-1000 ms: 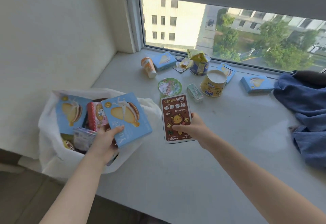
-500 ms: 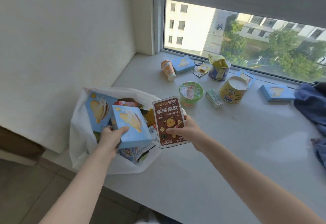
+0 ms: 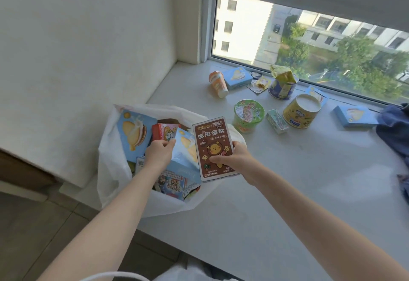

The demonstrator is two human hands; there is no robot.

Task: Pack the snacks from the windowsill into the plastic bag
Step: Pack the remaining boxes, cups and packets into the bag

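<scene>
Fingers (image 3: 218,160) of the right hand (image 3: 232,159) pinch the brown box (image 3: 212,147) by its near end, its long axis running away from the person, face up, just over the bag's (image 3: 110,147) right rim. Beside it, the left hand (image 3: 158,155) grips a blue box (image 3: 188,154) already tilted down into the mouth. The bag lies left of the brown box, touching close. Cups (image 3: 249,114) and more boxes (image 3: 354,116) wait on the windowsill (image 3: 287,181), well apart.

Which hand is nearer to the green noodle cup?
Right. The right hand, holding the brown box, is just below-left of the green noodle cup; the left hand is farther left, over the bag.
</scene>
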